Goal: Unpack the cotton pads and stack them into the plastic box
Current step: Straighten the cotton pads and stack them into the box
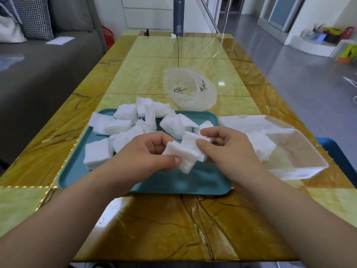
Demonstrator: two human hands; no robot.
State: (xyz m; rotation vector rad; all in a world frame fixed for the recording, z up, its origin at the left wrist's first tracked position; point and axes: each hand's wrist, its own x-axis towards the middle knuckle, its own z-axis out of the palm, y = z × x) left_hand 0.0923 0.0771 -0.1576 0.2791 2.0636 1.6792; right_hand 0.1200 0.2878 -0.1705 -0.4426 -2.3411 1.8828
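Both hands, left hand point(146, 149) and right hand point(228, 146), fingers clamped on a small stack of soft white cotton pads point(185, 151) above the teal plastic tray point(173, 182); featherlight, floppy, likely to fan apart, so squeezing flat faces looks safest.

White pads point(182, 151), teal tray point(173, 182)

Marbled table point(154, 229) bears tray point(173, 180), bag point(190, 89), plastic box point(309, 167).

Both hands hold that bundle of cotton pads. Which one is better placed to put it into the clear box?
Probably the right hand. The clear box lies open directly on its side, next to the tray; the left hand would have to reach across. Both hands pinch the bundle of pads.
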